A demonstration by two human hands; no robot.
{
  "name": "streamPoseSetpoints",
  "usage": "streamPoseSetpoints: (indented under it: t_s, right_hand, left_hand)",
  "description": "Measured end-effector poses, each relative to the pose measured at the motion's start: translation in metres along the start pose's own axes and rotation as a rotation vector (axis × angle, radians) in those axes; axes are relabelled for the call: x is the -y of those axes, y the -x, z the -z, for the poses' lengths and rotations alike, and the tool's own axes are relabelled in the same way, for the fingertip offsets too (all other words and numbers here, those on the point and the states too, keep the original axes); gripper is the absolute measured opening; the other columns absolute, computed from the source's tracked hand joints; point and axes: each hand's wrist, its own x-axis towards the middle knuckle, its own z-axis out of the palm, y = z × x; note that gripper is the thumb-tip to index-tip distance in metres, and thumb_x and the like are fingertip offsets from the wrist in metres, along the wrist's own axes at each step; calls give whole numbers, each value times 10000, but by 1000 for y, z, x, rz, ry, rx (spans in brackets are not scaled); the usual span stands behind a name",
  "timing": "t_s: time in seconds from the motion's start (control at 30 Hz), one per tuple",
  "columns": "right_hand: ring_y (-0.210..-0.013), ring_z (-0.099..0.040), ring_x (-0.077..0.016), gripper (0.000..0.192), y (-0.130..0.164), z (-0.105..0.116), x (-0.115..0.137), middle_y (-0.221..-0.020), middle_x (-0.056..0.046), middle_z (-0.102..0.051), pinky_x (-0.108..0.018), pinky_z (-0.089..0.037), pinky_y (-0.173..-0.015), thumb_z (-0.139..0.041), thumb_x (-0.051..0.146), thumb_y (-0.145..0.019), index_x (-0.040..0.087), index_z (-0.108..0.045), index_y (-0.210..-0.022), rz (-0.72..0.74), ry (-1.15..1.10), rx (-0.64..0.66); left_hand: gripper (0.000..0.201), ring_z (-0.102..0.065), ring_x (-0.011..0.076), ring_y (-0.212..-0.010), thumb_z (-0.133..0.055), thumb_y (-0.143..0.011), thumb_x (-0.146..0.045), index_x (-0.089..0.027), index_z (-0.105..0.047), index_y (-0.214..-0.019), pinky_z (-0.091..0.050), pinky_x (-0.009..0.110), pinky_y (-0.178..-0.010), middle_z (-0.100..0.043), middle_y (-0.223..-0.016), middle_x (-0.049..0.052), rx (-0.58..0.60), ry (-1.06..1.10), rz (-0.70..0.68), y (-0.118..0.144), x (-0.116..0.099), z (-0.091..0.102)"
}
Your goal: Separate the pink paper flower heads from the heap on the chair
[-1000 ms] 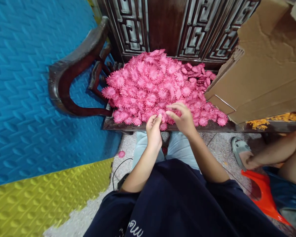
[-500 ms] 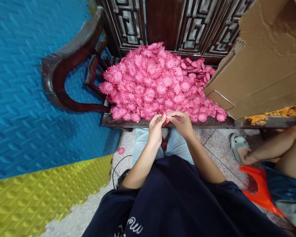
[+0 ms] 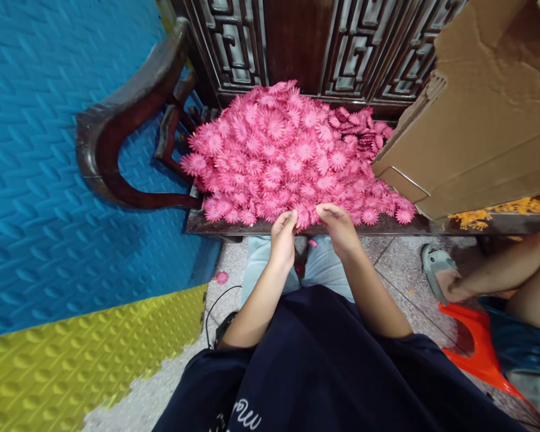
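Observation:
A large heap of pink artificial flower heads (image 3: 274,150) lies on a dark wooden bench (image 3: 261,229). At its front edge my left hand (image 3: 283,235) is closed, thumb and fingertips pinched together. My right hand (image 3: 337,229) is a short gap away, its thumb and index finger also pinched. Whatever either pinch holds is too small to make out against the pink. A small pink flower piece (image 3: 312,243) shows just below the hands, over my right trouser leg (image 3: 326,264).
A cardboard box (image 3: 490,120) stands on the bench at right, orange flower pieces (image 3: 472,219) beside it. A curved wooden armrest (image 3: 94,138) bounds the left. Another person's leg (image 3: 499,273) is near a red stool (image 3: 472,342). One pink flower (image 3: 222,277) lies on the floor.
My hands were touching at the fingertips and have drawn apart, the right one moving rightward. A small pink piece now shows below them.

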Motion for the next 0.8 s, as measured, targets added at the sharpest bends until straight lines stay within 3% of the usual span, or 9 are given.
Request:
streamPoseSetpoints:
  t_s: [0.13, 0.23, 0.3, 0.37, 0.43, 0.53, 0.63, 0.8]
  right_hand:
    - [-598, -478, -69, 189, 0, 1, -2, -652, 60, -564, -205, -383, -573, -729, 345, -553, 232, -659, -688, -142, -134, -10]
    - [-592, -480, -66, 222, 1, 1, -1, -656, 59, -574, -205, -390, -573, -752, 350, -515, 231, -657, -676, -179, -165, -20]
    - [-594, -481, -68, 221, 1, 0, -1, -657, 58, -580, -209, -393, -576, -756, 348, -508, 232, -657, -668, -177, -168, -25]
    - [-607, -485, -74, 215, 2, -3, -2, -669, 55, -589, -214, -395, -578, -751, 349, -515, 233, -660, -672, -154, -154, -45]
    - [-624, -491, -81, 208, 3, -6, -3, -698, 49, -605, -217, -393, -577, -741, 349, -529, 232, -664, -682, -117, -119, -72]
    - [-638, -506, -94, 188, 7, -12, -3, -714, 37, -629, -230, -397, -590, -726, 344, -550, 227, -669, -687, -62, -56, -81]
    - [-659, -531, -109, 135, 11, -15, -1, -681, 34, -638, -262, -427, -669, -712, 326, -576, 230, -673, -664, 3, -18, -38]
    - [-713, -569, -136, 101, 16, -15, -1, -685, 30, -650, -309, -445, -777, -705, 310, -594, 242, -676, -662, 41, 22, 8]
  left_hand:
    - [247, -441, 63, -583, -683, -674, -346, -164, -515, -679, -356, 193, -609, -476, -626, -37, -132, -61, -129, -3, 3, 5]
    - [139, -480, 85, -664, -603, -742, -254, -193, -518, -833, -384, 209, -678, -494, -710, -23, -244, -233, -325, -5, 0, 10]
    - [89, -505, 112, -774, -517, -787, -188, -203, -532, -873, -392, 239, -765, -516, -786, 2, -242, -464, -488, -2, -4, 13]
    - [172, -507, 137, -844, -417, -816, -132, -199, -575, -812, -385, 269, -818, -528, -820, 24, -168, -704, -584, 4, -9, 12]
    - [279, -511, 152, -834, -353, -827, -107, -196, -603, -744, -390, 286, -808, -533, -796, 31, -63, -847, -597, 11, -14, 9]
    - [213, -513, 163, -836, -415, -845, -200, -207, -627, -827, -398, 297, -802, -539, -821, 31, 17, -894, -585, 19, -18, 2]
    - [160, -503, 166, -834, -557, -793, -326, -222, -650, -871, -391, 292, -811, -518, -829, 28, -5, -866, -552, 20, -18, -2]
    - [104, -483, 159, -776, -623, -749, -312, -231, -688, -756, -372, 274, -779, -509, -752, 19, -32, -695, -470, 18, -19, -3]
